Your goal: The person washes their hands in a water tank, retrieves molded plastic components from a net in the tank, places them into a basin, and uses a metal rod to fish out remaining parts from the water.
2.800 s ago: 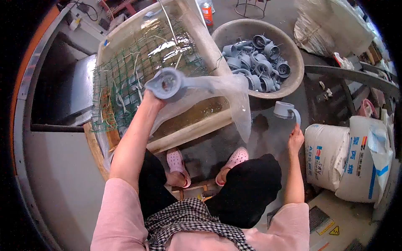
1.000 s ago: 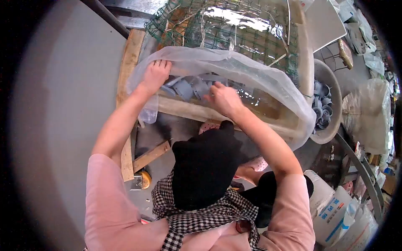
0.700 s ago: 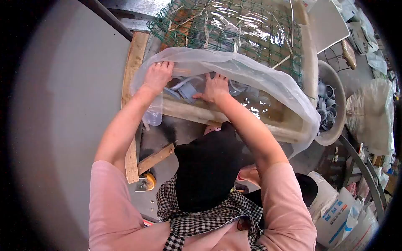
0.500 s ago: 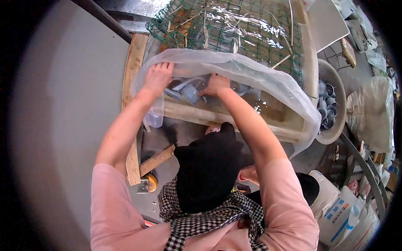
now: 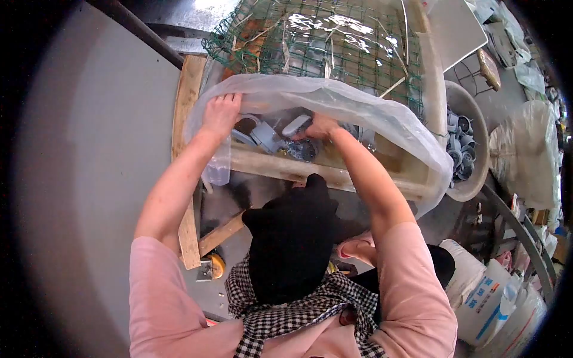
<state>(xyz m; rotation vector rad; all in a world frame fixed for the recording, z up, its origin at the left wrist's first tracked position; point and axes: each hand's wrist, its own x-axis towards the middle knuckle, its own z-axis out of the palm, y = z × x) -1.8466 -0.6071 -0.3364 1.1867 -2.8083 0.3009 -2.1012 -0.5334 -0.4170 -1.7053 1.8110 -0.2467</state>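
Note:
My left hand (image 5: 222, 113) is closed over the rolled plastic film (image 5: 268, 85) at the left end of the water tank (image 5: 274, 166). My right hand (image 5: 320, 127) reaches over the water, fingers wrapped round a grey plastic part (image 5: 296, 125). Just left of that part, other grey pieces (image 5: 267, 136) lie in the water between my two hands. Below the held part the water looks stirred and bubbly. The film arches behind both hands and hangs over the tank's right corner.
Green wire mesh (image 5: 358, 53) covers the tank's far part. To the right stands a round tub (image 5: 477, 113) with several grey parts (image 5: 459, 143). White sacks (image 5: 486, 298) lie at lower right. Wooden boards (image 5: 186, 119) run along the tank's left side; a white panel (image 5: 456, 33) is at upper right.
Earlier my hands were apart, each with a grey part, near the tank. Both are now at its near edge; my right hand has come up from among the pieces with a part.

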